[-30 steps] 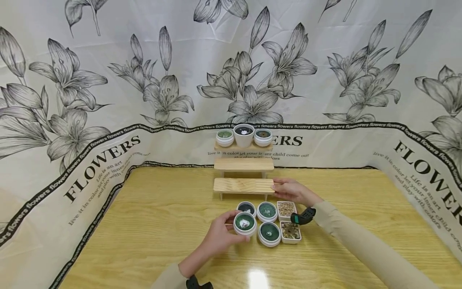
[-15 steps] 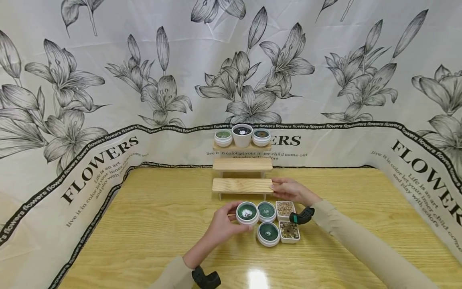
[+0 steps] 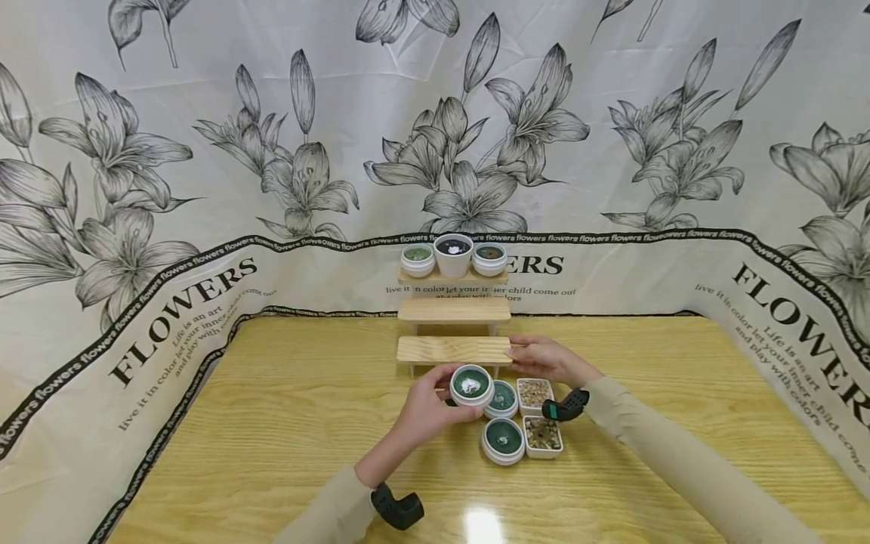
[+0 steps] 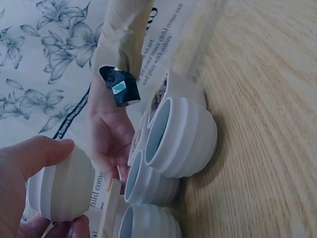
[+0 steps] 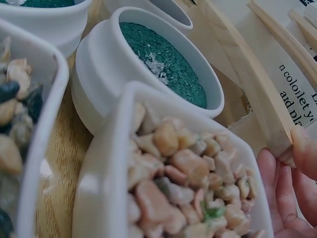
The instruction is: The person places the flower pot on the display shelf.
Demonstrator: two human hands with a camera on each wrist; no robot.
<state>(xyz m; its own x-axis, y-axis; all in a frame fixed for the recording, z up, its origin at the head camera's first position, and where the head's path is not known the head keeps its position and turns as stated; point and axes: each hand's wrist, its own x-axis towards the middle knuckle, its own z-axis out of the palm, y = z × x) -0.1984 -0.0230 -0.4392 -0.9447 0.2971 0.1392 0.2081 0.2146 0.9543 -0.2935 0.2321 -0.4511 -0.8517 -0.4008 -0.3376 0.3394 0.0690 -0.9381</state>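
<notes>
My left hand [image 3: 420, 408] grips a round white pot [image 3: 472, 387] with a green fill and a white patch on top. In the left wrist view the thumb lies across this pot [image 4: 73, 186], with fingers on its other side. It is held up in front of the lowest step [image 3: 451, 349] of a wooden tiered stand. My right hand [image 3: 549, 360] pinches the right end of that step; the right wrist view shows the thumb at the wooden end [image 5: 277, 134] and fingers below. Two green-filled pots, one behind [image 3: 501, 397] and one in front [image 3: 503, 440], stand beside the held pot, which mostly hides a dark-filled one.
Two square white dishes of pebbles, one pale [image 3: 535, 393] and one mixed [image 3: 543, 434], stand right of the pots. The top step [image 3: 451, 278] bears three filled pots; the middle step [image 3: 453, 308] is bare. A flower-printed cloth [image 3: 306, 189] encloses the table's back and sides.
My left hand has carried the held pot away from me, up and slightly right toward the stand, passing over the dark-filled pot. The right hand keeps its grip on the lowest step.
</notes>
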